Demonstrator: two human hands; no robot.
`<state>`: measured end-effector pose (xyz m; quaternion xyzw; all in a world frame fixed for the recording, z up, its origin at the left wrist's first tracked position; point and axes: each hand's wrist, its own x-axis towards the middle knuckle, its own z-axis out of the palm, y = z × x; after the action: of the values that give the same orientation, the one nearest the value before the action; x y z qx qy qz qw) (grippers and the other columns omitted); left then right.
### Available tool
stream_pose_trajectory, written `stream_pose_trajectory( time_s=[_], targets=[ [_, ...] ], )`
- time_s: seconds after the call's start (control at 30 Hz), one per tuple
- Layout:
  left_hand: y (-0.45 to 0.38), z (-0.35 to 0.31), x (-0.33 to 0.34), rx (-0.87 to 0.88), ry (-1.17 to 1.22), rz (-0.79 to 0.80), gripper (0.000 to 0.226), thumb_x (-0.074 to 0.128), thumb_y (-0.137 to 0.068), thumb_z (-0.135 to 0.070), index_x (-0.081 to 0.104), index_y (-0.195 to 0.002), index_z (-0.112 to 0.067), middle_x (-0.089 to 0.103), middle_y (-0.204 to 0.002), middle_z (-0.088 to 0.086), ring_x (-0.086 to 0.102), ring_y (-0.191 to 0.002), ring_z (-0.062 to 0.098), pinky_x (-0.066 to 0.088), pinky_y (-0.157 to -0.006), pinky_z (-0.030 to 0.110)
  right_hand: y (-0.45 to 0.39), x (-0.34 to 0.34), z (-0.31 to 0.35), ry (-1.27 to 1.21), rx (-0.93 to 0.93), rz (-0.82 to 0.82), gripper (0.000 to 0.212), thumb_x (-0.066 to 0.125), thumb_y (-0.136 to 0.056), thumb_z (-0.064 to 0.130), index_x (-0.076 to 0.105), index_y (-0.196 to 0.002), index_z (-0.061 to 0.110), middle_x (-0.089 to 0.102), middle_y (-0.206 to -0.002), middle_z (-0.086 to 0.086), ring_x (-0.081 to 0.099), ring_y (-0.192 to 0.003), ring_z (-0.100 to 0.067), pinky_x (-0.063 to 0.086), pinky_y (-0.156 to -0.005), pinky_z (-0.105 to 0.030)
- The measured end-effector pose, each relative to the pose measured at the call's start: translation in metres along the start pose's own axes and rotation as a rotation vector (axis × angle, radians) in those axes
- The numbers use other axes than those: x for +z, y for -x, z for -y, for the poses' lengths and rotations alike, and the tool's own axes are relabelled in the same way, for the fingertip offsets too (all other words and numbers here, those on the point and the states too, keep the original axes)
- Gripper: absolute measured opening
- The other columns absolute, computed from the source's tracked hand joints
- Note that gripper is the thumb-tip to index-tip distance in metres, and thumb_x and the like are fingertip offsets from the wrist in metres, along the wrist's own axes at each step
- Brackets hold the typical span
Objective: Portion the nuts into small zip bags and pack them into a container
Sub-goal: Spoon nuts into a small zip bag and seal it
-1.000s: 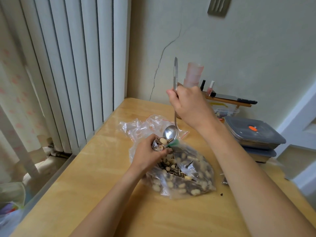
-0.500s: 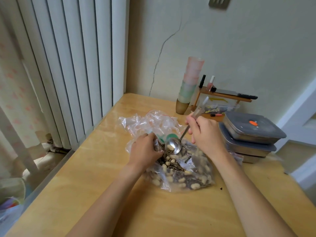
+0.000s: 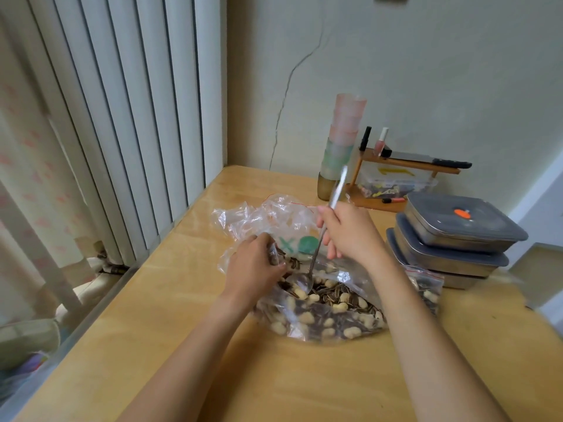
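While a big clear bag (image 3: 323,312) of nuts (image 3: 335,306) and striped seeds lies open on the wooden table (image 3: 182,345), a person's right hand (image 3: 350,236) pinches a long metal spoon (image 3: 323,236) partway up its handle, fingers curled round it, the bowl dipped among the nuts at the bag's mouth. At the left edge of that mouth, the left hand (image 3: 256,266) grips a small zip bag (image 3: 275,254) already holding seeds; most of this bag is hidden behind the curled fingers, so its fill cannot be judged. Green printing on the plastic just behind the big bag's mouth shows an X-like mark and a round patch, but no word can be read. Crumpled empty bags (image 3: 262,214) lie just behind the big bag, their count unclear. To its right, partly covered by the right forearm, sits a filled zip bag (image 3: 426,287) with a red seal line. Beside that stand three stacked metal containers (image 3: 451,239) with grey lids, the top lid bearing an orange tab. Behind the big bag, against the wall, rise stacked cups (image 3: 342,141) in pink and green beside a small wooden shelf (image 3: 405,166) carrying bottles and a dark flat object too blurred to name. Vertical blinds (image 3: 122,117) hang left of the table.
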<state>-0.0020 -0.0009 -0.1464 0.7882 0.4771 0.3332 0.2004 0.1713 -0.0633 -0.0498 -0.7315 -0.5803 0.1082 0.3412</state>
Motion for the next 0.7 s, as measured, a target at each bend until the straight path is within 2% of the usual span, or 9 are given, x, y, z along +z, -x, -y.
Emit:
stream_pose_trajectory(
  time_s=[0.1,0.2,0.27,0.4,0.47,0.53,0.63,0.7],
  targets=[
    [-0.002,0.001,0.0,0.001,0.03,-0.002,0.026,0.074,-0.078,-0.032,0.056,-0.092,-0.019,0.057,-0.086,-0.003,0.056,-0.08,0.02,0.044,-0.063,0.035,-0.006,0.004,-0.028,-0.296,0.226,0.079,0.039,0.045,-0.11,0.033,0.067,-0.095,0.005,0.071,-0.064,-0.01,0.067,-0.052,-0.021,0.049,-0.048,-0.023],
    [-0.002,0.002,0.0,0.002,0.047,-0.01,0.029,0.076,-0.078,-0.035,0.056,-0.091,-0.019,0.058,-0.084,-0.004,0.055,-0.079,0.019,0.039,-0.06,0.033,-0.006,0.01,-0.045,-0.502,0.368,0.086,0.038,0.046,-0.11,0.031,0.067,-0.098,0.002,0.068,-0.065,-0.009,0.064,-0.054,-0.016,0.049,-0.05,-0.023],
    [-0.002,0.002,0.0,0.003,0.052,-0.02,0.028,0.076,-0.078,-0.034,0.056,-0.09,-0.019,0.058,-0.084,-0.004,0.055,-0.079,0.019,0.037,-0.059,0.031,-0.007,0.008,-0.05,-0.51,0.359,0.036,0.038,0.045,-0.11,0.032,0.067,-0.098,0.003,0.067,-0.07,-0.009,0.062,-0.054,-0.014,0.047,-0.051,-0.023],
    [-0.001,0.0,-0.001,0.011,0.063,-0.037,0.026,0.076,-0.079,-0.035,0.056,-0.091,-0.021,0.061,-0.083,-0.005,0.057,-0.077,0.017,0.044,-0.061,0.034,-0.01,-0.009,-0.047,-0.413,0.27,-0.106,0.041,0.042,-0.11,0.036,0.067,-0.093,0.009,0.065,-0.067,-0.005,0.06,-0.051,-0.013,0.044,-0.05,-0.024],
    [-0.001,-0.002,-0.003,0.011,0.076,-0.03,0.024,0.075,-0.08,-0.032,0.056,-0.09,-0.023,0.06,-0.081,-0.007,0.056,-0.073,0.014,0.04,-0.057,0.031,-0.009,-0.017,-0.042,-0.393,0.24,-0.152,0.04,0.043,-0.11,0.036,0.067,-0.091,0.01,0.065,-0.064,-0.003,0.061,-0.052,-0.014,0.044,-0.05,-0.026],
    [-0.001,-0.002,-0.005,0.004,0.098,-0.018,0.022,0.075,-0.08,-0.029,0.056,-0.09,-0.023,0.06,-0.077,-0.008,0.055,-0.069,0.013,0.039,-0.055,0.031,-0.008,-0.024,-0.039,-0.367,0.219,-0.189,0.04,0.042,-0.109,0.037,0.067,-0.09,0.011,0.065,-0.062,-0.003,0.062,-0.052,-0.016,0.045,-0.05,-0.027],
    [-0.002,-0.001,-0.007,0.01,0.092,0.023,0.024,0.077,-0.078,-0.029,0.057,-0.091,-0.024,0.063,-0.078,-0.008,0.058,-0.07,0.015,0.047,-0.06,0.034,-0.007,-0.034,-0.034,-0.35,0.206,-0.221,0.041,0.041,-0.11,0.037,0.066,-0.092,0.01,0.065,-0.062,-0.002,0.061,-0.051,-0.015,0.045,-0.049,-0.026],
    [-0.001,-0.002,-0.007,0.021,0.071,0.057,0.028,0.08,-0.077,-0.029,0.057,-0.091,-0.025,0.061,-0.076,-0.009,0.056,-0.067,0.014,0.043,-0.056,0.032,-0.006,-0.04,-0.03,-0.351,0.205,-0.226,0.041,0.041,-0.111,0.037,0.067,-0.095,0.008,0.065,-0.063,-0.003,0.06,-0.05,-0.012,0.045,-0.048,-0.024]
  ],
)
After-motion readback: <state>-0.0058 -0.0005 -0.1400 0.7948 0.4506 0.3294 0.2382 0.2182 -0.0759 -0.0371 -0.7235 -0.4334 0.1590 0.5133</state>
